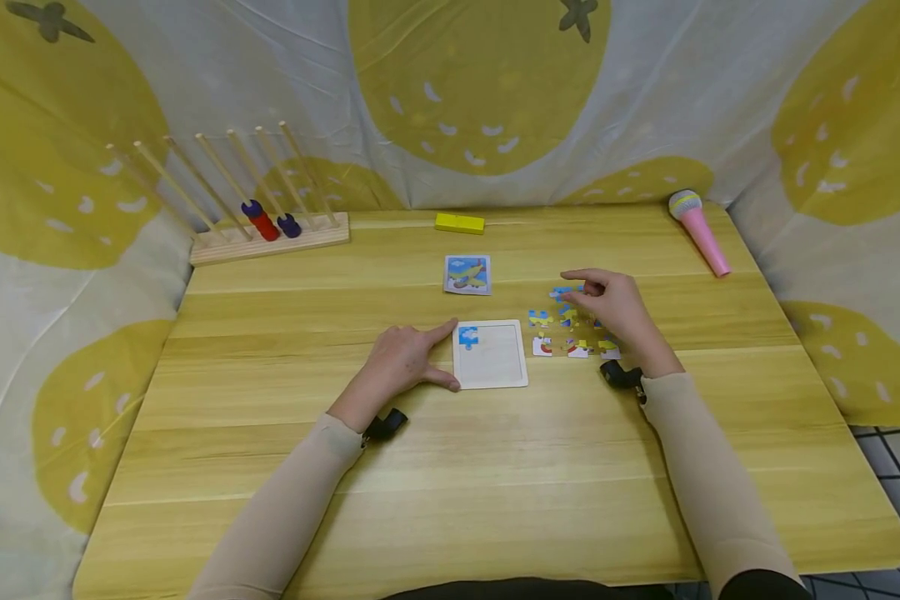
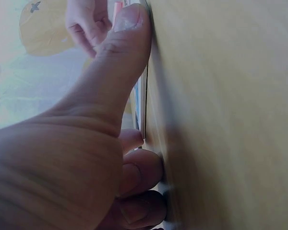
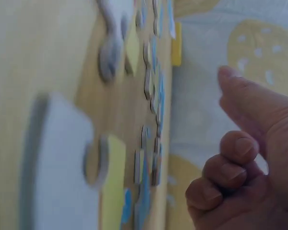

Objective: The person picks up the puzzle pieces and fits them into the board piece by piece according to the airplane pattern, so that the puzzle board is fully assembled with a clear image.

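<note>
A white square puzzle tray [image 1: 498,363] lies flat on the table, with one blue-and-white jigsaw piece [image 1: 468,336] in its upper left corner. At the tray's left edge, my left hand [image 1: 399,360] rests with thumb and index finger spread apart, both touching the rim. My right hand [image 1: 617,310] hovers over several loose jigsaw pieces [image 1: 540,318] to the right of the tray. In the right wrist view, that hand [image 3: 249,158] has its index finger extended and the other fingers curled, and no piece shows between them. Beyond the tray lies a picture card [image 1: 467,275] showing a yellow airplane.
A yellow block [image 1: 460,223] lies near the table's back edge. At the back left stands a wooden peg rack [image 1: 307,239] with a few red and dark blue beads. A pink toy microphone [image 1: 703,237] is at the back right. Patterned cloth [image 1: 390,179] encloses the table's back and sides.
</note>
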{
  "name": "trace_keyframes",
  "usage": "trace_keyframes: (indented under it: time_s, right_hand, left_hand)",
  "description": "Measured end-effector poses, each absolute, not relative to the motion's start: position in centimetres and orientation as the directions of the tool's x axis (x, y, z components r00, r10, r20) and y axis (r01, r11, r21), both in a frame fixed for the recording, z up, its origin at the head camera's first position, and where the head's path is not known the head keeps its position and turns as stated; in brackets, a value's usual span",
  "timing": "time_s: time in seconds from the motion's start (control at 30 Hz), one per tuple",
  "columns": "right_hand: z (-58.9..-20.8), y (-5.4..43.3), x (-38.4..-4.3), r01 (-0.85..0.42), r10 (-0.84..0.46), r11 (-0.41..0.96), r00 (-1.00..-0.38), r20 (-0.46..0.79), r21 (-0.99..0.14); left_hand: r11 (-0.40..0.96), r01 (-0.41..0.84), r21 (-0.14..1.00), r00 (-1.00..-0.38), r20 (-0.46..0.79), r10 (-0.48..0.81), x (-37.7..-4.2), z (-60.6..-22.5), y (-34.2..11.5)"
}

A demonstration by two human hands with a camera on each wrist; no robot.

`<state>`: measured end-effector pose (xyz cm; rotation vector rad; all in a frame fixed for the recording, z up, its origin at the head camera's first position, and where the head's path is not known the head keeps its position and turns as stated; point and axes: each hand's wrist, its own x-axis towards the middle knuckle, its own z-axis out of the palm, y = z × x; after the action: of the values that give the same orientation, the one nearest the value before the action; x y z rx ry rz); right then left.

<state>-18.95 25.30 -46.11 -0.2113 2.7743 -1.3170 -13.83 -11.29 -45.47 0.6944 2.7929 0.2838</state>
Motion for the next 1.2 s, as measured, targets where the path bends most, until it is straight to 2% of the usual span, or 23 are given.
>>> trace_keyframes:
  time_s: [0.23,0.77,1.2]
  right_hand:
    - [-46.8,27.2,-19.6,-0.04,-0.133,0.644,-0.989,-0.06,-0.764]
    - [-47.1,27.4,-20.1,-0.088,-0.201,0.756,-0.974,-0.102,-0.648]
    - [-47.2,27.1,-20.1,-0.086,-0.209,0.766,-0.971,-0.12,-0.637]
  left_hand:
    - [0.863,0.438,0.251,-0.856,-0.176,0.486,-13.8,-45.5,-11.4]
    - [0.862,0.433,0.265,-0.855,-0.183,0.486,-13.8,-45.6,-11.5]
    - [0.855,0.438,0.277,-0.854,-0.169,0.492,-13.8,-45.7,-11.5]
